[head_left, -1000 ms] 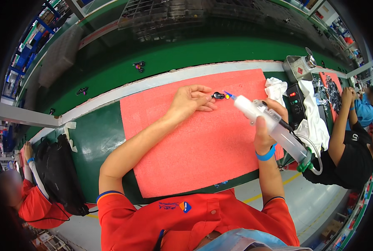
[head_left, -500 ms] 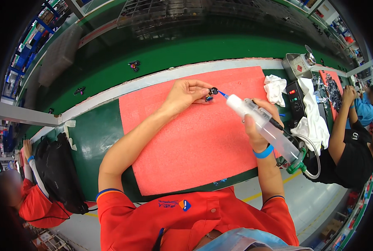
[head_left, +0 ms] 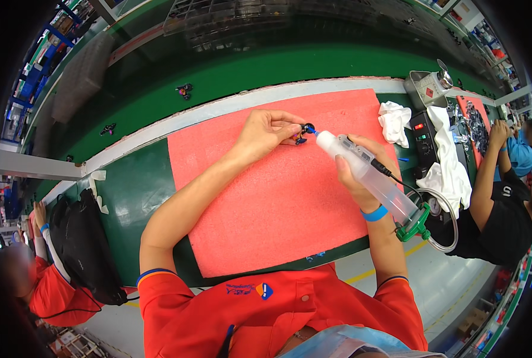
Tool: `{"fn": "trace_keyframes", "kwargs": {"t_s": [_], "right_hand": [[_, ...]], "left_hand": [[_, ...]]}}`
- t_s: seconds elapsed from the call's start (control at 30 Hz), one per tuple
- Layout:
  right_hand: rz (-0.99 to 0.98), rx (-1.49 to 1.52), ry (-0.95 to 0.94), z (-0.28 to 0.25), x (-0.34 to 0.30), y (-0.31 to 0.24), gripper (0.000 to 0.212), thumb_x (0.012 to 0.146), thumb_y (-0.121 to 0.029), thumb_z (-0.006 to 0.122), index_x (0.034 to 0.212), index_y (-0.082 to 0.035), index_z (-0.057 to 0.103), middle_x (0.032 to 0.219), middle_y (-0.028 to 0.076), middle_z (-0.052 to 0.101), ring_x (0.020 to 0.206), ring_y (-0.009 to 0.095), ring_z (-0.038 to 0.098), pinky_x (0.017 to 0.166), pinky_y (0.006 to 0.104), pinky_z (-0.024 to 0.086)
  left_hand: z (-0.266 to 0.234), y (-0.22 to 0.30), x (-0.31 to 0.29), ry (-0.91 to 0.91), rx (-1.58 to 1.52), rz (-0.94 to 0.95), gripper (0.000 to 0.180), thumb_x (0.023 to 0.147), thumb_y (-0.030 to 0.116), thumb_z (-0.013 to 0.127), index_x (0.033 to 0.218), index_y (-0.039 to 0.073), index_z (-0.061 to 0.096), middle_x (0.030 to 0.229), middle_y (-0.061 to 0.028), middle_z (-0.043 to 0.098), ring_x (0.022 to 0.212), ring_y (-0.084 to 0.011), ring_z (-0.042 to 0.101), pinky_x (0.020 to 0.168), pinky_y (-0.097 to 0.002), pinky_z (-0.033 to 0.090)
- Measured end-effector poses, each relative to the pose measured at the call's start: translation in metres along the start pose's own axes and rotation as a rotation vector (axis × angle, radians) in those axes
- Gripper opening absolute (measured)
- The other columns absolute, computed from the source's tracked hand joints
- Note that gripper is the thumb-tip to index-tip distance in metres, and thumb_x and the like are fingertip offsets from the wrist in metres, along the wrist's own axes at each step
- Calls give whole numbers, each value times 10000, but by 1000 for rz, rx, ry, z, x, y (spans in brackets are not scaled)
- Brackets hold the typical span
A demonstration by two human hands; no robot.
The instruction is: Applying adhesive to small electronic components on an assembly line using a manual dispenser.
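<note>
My left hand (head_left: 265,132) pinches a small dark part (head_left: 305,132) with coloured bits between thumb and fingertips, just above a pink foam mat (head_left: 251,221). In my right hand (head_left: 361,170) is a glue dispensing syringe (head_left: 385,190), a translucent barrel with a white front end, a green cap and a grey switch unit on its side. Its blue needle tip (head_left: 314,132) points left and meets the small part; whether it touches or only hovers I cannot tell.
To the right lie white cloths (head_left: 394,122), a black control box (head_left: 422,140) and a metal can (head_left: 426,89). Beyond the pale ledge, a green conveyor belt (head_left: 248,62) carries small parts (head_left: 184,91). A black bag (head_left: 84,244) is at left. Co-workers sit on both sides.
My right hand has brought the syringe slightly left and turned it, its needle now closer over the small part. Small parts on the belt have shifted left.
</note>
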State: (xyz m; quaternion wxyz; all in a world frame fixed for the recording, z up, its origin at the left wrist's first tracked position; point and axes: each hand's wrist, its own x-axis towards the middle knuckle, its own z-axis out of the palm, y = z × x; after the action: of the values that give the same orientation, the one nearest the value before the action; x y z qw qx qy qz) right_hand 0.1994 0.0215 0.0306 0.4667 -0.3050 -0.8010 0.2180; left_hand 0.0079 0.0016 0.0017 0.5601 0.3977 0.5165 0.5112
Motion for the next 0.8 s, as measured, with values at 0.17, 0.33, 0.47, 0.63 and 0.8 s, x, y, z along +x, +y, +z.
{"fn": "trace_keyframes", "kwargs": {"t_s": [0.17,0.33,0.47,0.63,0.8], "right_hand": [[-19,17,78,4,1,2,323,557,-81,693,854,-47,572,735,82,610,643,174,613,564,244,487],[19,-14,-29,-3,-3,1,328,617,-41,661,916,14,535,842,121,591,752,172,592,668,261,480],[38,-4,-46,-4,0,1,325,624,-48,661,916,18,534,843,124,592,749,168,590,672,262,478],[50,37,-38,-4,3,1,314,642,-63,652,915,32,527,832,132,588,732,176,588,655,267,484],[51,218,122,-4,-7,22,333,657,-72,630,952,14,499,880,137,555,763,199,570,639,293,479]], "left_hand": [[0,0,-1,3,9,3,168,770,24,543,919,-50,564,787,-109,606,691,-111,588,612,-200,496],[2,-3,-1,3,10,3,167,768,25,546,917,-48,566,784,-111,607,698,-115,590,611,-202,497],[2,-2,1,-9,30,-5,199,775,45,543,940,-66,547,841,-134,599,738,-145,595,671,-226,499],[0,0,2,3,15,29,187,778,39,534,933,-63,550,834,-133,599,735,-145,594,667,-230,501],[-6,2,9,107,-24,71,175,772,35,528,918,-55,558,823,-133,605,725,-149,595,639,-236,501]]}}
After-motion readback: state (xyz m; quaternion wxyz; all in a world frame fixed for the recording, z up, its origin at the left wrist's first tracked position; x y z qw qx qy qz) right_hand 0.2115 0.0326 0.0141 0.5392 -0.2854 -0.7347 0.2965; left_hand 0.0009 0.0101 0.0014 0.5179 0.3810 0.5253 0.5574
